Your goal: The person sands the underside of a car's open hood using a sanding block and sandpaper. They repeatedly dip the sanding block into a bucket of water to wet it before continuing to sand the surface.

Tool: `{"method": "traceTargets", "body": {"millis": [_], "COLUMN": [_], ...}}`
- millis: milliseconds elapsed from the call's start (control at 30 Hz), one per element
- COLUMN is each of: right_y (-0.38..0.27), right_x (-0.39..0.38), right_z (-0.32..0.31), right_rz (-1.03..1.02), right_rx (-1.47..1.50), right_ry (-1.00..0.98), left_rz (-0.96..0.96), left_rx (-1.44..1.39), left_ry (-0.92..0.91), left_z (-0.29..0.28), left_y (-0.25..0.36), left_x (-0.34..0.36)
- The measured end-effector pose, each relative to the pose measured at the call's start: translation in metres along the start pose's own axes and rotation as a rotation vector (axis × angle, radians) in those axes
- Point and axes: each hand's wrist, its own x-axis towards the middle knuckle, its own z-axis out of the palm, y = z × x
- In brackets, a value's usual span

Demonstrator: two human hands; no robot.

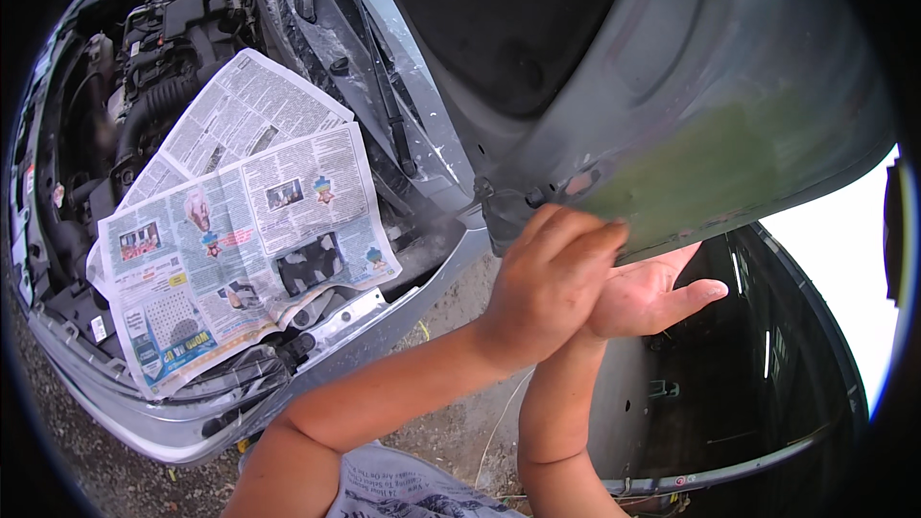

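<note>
The left hand [554,286] is raised at the lower edge of the raised car hood [691,182], its forearm slanting up from the lower left, knuckles bent and the back of the hand toward the camera. Its grip is narrow, fingers curled in at the greenish patch [705,168] on the grey metal; whether anything sits inside it I cannot tell.

The right hand [648,302] is just beside it, forearm almost upright, palm turned up and bare, thumb spread wide to the right. Its fingers run behind the hood's edge, which hides their tips. The left hand and wrist cover part of the right wrist.

The hood stands tilted at upper right, with a black insulation pad [528,14] on its underside. To the left, overlapping newspaper sheets [240,249] cover much of the engine bay [163,86], leaving dark hoses and covers showing beyond them. A wiper arm [389,101] lies between newspaper and hood. Dark windshield glass [734,364] fills the lower right, below the hood, near the right hand.
</note>
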Motion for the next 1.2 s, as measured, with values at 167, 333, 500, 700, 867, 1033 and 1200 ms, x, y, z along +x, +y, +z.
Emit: {"method": "traceTargets", "body": {"millis": [167,333,500,700,867,1033,1200], "right_y": [-0.001,0.0,-0.001,-0.002,0.002,0.0,0.002], "right_x": [0.002,0.001,0.002,0.003,0.001,0.004,0.0], "right_z": [0.002,-0.009,0.004,0.0,0.005,-0.006,-0.003], "right_rz": [0.017,0.046,0.046,0.036,0.026,0.032,0.031], "right_rx": [0.08,0.086,0.087,0.036,0.045,0.066,0.203], "right_ry": [0.005,0.008,0.009,-0.01,0.027,-0.002,-0.025], "left_rz": [0.056,0.09,0.035,0.052,0.023,0.121,0.024], "left_rx": [0.023,-0.011,0.018,-0.025,0.038,-0.022,0.005], "left_ry": [0.02,0.044,0.067,0.063,0.038,0.051,0.021], "left_z": [0.003,0.007,0.004,0.012,0.005,0.013,0.002], "left_y": [-0.01,0.0,-0.006,-0.001,-0.015,-0.004,-0.015], "left_x": [-0.009,0.001,-0.011,0.011,-0.013,0.007,-0.016]}}
